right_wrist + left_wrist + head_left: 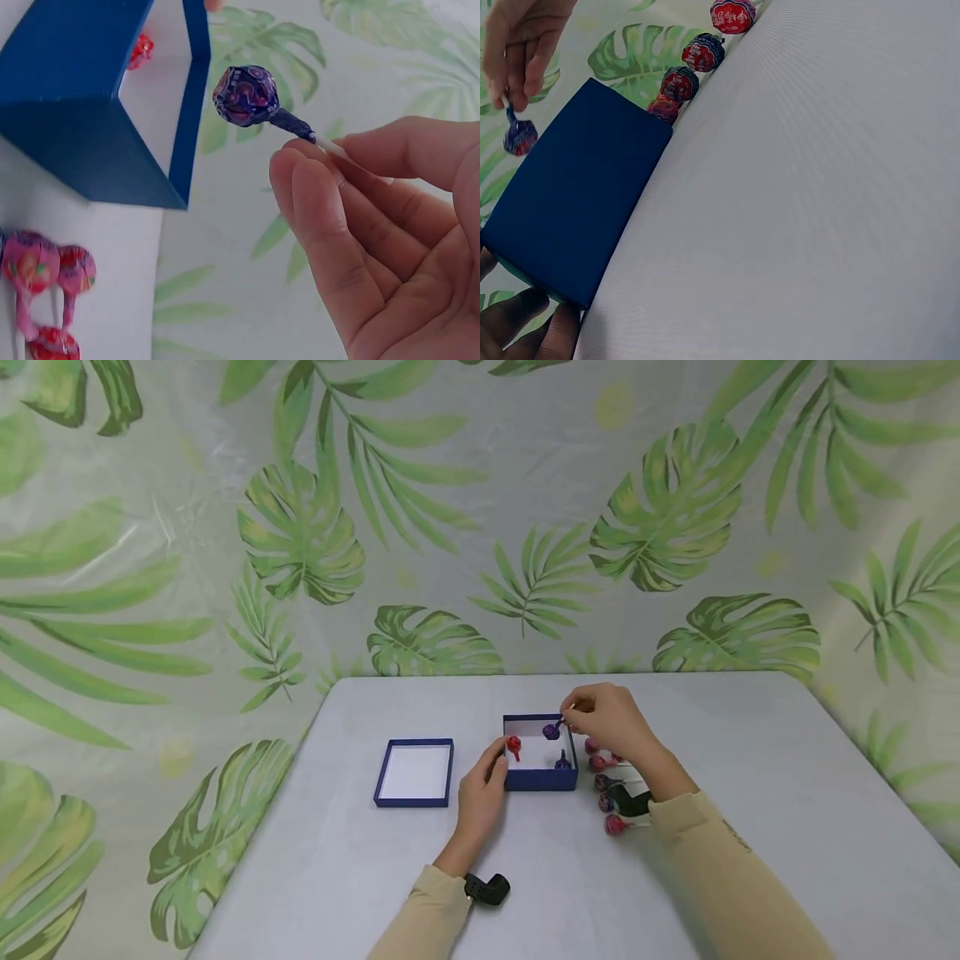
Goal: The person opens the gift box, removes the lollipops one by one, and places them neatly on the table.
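Observation:
My right hand [609,717] pinches the white stick of a purple-wrapped lollipop [246,96] between thumb and fingers. The candy end hangs over the open blue box [540,780], near its far right corner. Inside the box, a red lollipop [513,745] lies by the left wall and another purple lollipop [562,762] by the near right corner. My left hand [482,793] rests its fingers against the box's left side, as the left wrist view also shows with the fingertips [561,330] at the lower edge of the blue wall.
A shallow blue lid [413,802] with a white inside lies left of the box. Several lollipops [617,825] in red, pink and dark wrappers lie in a column right of the box, partly beneath my right forearm. A leaf-print curtain [435,527] hangs behind the white table [300,877].

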### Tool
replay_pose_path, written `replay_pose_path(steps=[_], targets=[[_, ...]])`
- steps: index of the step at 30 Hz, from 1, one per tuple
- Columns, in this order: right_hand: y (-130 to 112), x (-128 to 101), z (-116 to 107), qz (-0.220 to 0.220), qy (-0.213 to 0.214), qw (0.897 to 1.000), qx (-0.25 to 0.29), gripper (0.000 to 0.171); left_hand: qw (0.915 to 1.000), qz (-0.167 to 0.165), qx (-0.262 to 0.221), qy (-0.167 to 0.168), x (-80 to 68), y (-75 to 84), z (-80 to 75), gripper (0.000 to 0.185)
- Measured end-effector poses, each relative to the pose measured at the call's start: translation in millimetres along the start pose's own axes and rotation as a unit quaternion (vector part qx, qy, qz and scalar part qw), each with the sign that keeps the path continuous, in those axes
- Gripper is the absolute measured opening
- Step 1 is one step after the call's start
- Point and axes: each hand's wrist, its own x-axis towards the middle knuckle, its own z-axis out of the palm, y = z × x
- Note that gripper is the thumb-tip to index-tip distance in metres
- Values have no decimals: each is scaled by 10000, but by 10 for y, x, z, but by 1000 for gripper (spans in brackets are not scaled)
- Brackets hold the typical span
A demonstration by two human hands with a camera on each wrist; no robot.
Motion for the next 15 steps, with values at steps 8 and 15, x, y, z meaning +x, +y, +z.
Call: replay_pose_path(steps=[8, 15], targets=[[185, -182, -148, 147, 320, 9994, 11, 10, 10000, 2, 19, 12, 5, -3, 1, 39], [401, -341, -239, 383, 391, 9985, 34, 12, 10000, 30, 48, -29, 17, -8, -2, 39]])
